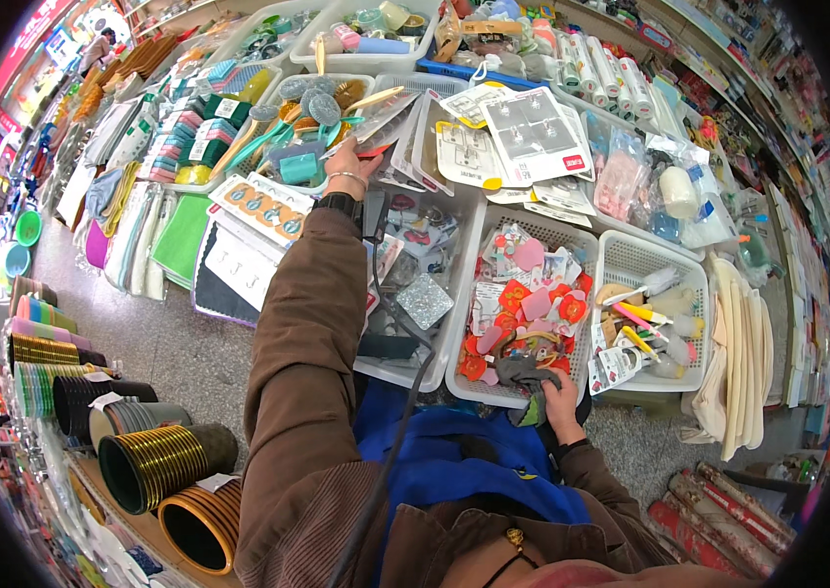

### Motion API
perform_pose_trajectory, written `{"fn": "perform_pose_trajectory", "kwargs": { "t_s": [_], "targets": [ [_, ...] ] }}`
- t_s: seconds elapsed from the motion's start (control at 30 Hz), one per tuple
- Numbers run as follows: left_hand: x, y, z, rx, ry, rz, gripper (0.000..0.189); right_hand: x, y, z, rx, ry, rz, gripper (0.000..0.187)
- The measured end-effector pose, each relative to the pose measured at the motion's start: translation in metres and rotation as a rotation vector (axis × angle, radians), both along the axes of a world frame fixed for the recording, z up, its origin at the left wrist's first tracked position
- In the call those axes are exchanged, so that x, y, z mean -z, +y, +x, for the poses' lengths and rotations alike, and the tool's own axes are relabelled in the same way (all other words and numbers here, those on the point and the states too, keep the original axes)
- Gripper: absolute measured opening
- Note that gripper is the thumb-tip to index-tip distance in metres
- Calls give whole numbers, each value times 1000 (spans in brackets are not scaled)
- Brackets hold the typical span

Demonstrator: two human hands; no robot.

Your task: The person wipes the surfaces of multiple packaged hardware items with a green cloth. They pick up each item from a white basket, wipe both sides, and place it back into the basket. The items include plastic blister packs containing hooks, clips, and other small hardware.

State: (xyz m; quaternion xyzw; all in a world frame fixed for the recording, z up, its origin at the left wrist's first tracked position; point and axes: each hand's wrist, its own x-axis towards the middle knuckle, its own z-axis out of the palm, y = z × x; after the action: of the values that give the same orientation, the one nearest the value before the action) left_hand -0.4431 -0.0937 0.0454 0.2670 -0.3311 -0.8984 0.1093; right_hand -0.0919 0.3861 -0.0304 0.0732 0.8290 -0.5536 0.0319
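My left hand (353, 165) reaches to the front edge of a basket of dish brushes and metal scourers (324, 109); it touches a flat plastic-wrapped package (384, 126) there, though its fingertips are partly hidden, so its hold is unclear. Beside it lie carded hooks (532, 132) in packets. My right hand (560, 400) is closed on a dark grey cloth or glove (529, 373) with a green part, at the front rim of a white basket (459, 375) of red and pink carded items (532, 303).
A white basket (701, 323) of small brushes stands at the right, next to folded cream cloths (735, 353). Stacked waste bins (154, 467) stand at the lower left. Rolled material (731, 514) lies at the lower right. A cable (415, 382) hangs before me. A person (97, 51) is far off.
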Motion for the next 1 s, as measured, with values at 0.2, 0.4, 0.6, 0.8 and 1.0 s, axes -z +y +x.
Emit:
{"fn": "perform_pose_trajectory", "kwargs": {
  "t_s": [0.2,0.4,0.6,0.8,1.0],
  "targets": [
    [2,4,0,-50,-9,91,32,-1,-1,-2,-5,7,-9,21],
    [-20,16,-1,-219,3,21,32,1,2,-1,-29,-3,30,24],
    [-107,49,35,-311,54,-106,27,10,5,0,-23,32,58,25],
    [-156,67,101,-241,179,-294,30,14,5,1,7,147,88,19],
    [-166,75,237,9,346,-552,19,8,5,1,-9,198,-1,19]
  ]
}}
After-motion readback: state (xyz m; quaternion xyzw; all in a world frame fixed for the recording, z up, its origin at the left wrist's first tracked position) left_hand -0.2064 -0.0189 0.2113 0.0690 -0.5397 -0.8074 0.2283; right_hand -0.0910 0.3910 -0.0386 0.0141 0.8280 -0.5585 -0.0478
